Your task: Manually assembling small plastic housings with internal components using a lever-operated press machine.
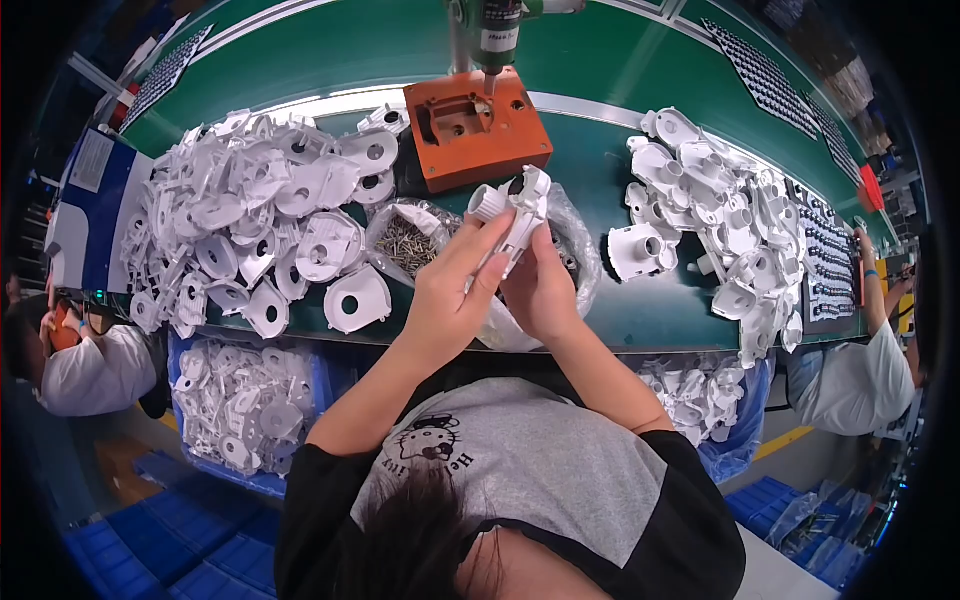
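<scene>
Both my hands grip a white plastic housing [524, 222] above the front half of the bench. My left hand [458, 275] closes on its left side, near a ribbed round end. Around its right and lower side are the fingers of my right hand [541, 285]. Behind the housing stands an orange fixture block [485, 150] with a machined hollow. A green power screwdriver [497, 40] hangs over it, its tip near the block's top. Below and beside my hands lie clear plastic bags, one holding many small screws [408, 243]; my wrists partly cover the other.
A large heap of white flat plastic parts [260, 190] covers the left bench; white housings [715, 205] pile up at the right. Blue bins of white parts [245, 405] sit below the bench edge. Trays of small dark pieces [832, 262] lie far right. Other people work at both sides.
</scene>
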Demonstrator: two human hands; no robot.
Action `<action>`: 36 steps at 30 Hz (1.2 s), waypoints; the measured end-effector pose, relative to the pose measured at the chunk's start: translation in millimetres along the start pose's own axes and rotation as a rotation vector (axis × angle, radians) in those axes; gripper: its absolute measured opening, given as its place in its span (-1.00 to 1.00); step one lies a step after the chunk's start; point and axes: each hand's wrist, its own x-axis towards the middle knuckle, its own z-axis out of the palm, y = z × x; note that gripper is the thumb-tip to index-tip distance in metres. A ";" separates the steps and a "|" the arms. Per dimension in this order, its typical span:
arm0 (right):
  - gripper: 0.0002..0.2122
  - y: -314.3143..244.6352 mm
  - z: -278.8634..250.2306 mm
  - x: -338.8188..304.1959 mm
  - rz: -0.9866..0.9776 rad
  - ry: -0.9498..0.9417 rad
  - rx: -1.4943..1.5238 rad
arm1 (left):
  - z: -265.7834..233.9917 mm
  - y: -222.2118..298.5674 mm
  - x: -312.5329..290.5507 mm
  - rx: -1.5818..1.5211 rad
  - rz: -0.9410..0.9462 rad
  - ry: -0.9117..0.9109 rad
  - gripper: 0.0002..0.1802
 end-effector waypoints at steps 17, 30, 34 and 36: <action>-0.41 -0.9 -16.1 4.6 0.014 -0.048 -0.063 | -4.0 -1.5 -1.6 0.120 -0.076 -0.040 -0.67; -0.85 -51.0 -48.8 10.9 -0.149 -0.084 -1.402 | -64.0 -79.5 107.8 0.894 0.494 -0.116 -0.78; -0.88 -42.4 -48.3 8.1 -0.235 -0.182 -1.593 | -49.4 -105.7 127.1 0.952 0.632 -0.004 -0.87; -0.87 -33.9 -41.6 8.9 -0.328 -0.237 -1.588 | -44.9 -110.8 132.3 0.938 0.619 -0.017 -0.87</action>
